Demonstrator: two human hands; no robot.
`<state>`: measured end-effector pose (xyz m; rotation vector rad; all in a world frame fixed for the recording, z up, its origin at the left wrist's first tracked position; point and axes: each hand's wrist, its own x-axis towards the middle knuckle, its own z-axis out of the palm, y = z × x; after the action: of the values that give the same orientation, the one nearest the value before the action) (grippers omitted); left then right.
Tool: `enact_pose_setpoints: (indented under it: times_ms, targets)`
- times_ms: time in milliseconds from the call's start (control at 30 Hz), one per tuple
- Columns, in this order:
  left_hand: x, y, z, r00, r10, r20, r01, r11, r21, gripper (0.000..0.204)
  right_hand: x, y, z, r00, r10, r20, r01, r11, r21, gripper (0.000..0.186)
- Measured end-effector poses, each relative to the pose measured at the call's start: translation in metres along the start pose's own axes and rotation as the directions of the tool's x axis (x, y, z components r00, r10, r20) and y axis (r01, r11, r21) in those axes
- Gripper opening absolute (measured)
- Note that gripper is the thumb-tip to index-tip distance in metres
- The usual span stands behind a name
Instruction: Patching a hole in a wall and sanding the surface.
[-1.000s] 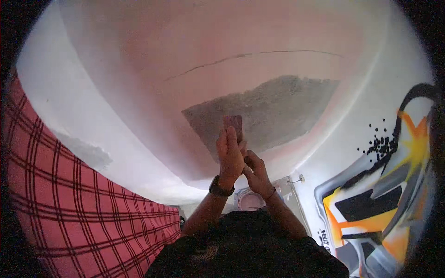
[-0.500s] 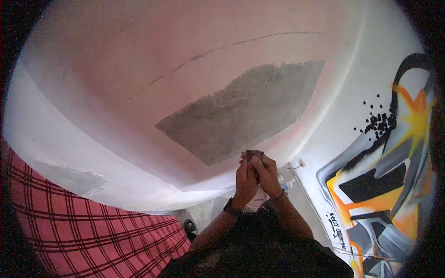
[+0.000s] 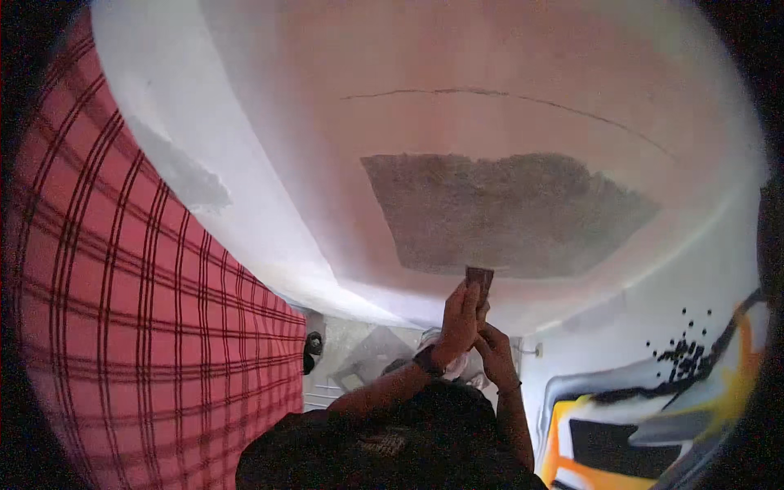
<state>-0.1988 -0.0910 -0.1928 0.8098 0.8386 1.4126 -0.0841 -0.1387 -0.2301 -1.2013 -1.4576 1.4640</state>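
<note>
My left hand (image 3: 462,320) is closed around a small flat dark brown rectangular piece (image 3: 480,276), whose upper end sticks out past my fingers. The piece's exact kind cannot be made out. My right hand (image 3: 495,353) is just below and to the right, close against the left hand, with its fingers curled in. Whether it grips the lower end of the piece is hidden. Both hands are raised before a pinkish wall (image 3: 457,49) with a rough grey patch (image 3: 498,216).
A pink and black checked cloth (image 3: 163,269) hangs along the left. A painted mural (image 3: 629,441) covers the right wall. Dark shoes (image 3: 312,347) stand on the grey floor (image 3: 367,347) by the cloth. A thin crack (image 3: 506,93) runs above the patch.
The view has turned left, so more of the cloth shows. Earlier both hands held the brown piece side by side; now my right hand sits lower and the left holds the piece.
</note>
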Motion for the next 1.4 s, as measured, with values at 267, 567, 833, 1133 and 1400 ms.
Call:
enact_pose_setpoints:
  times_ms: [267, 567, 833, 1133, 1400]
  targets:
    - [-0.028, -0.026, -0.022, 0.995, 0.043, -0.085, -0.041, 0.999, 0.03, 0.028, 0.015, -0.003, 0.006, 0.94, -0.226, -0.257, 0.293, 0.919, 0.264, 0.043]
    - [0.008, 0.047, -0.061, 0.921, 0.266, -0.286, -0.251, 0.964, 0.088, 0.026, 0.097, -0.086, 0.081, 0.934, -0.338, -0.114, 0.336, 0.941, -0.042, 0.028]
    - [0.061, 0.153, -0.096, 0.857, 0.449, -0.251, -0.381, 0.882, 0.277, 0.029, 0.159, -0.165, 0.152, 0.794, -0.524, -0.31, 0.528, 0.846, -0.077, 0.019]
    - [0.086, 0.175, -0.127, 0.817, 0.557, -0.147, -0.484, 0.802, 0.351, 0.033, 0.187, -0.179, 0.181, 0.656, -0.541, -0.527, 0.535, 0.825, -0.181, 0.016]
    - [0.088, 0.182, -0.133, 0.808, 0.578, -0.115, -0.524, 0.794, 0.309, 0.036, 0.186, -0.187, 0.192, 0.598, -0.569, -0.564, 0.542, 0.806, -0.239, 0.017]
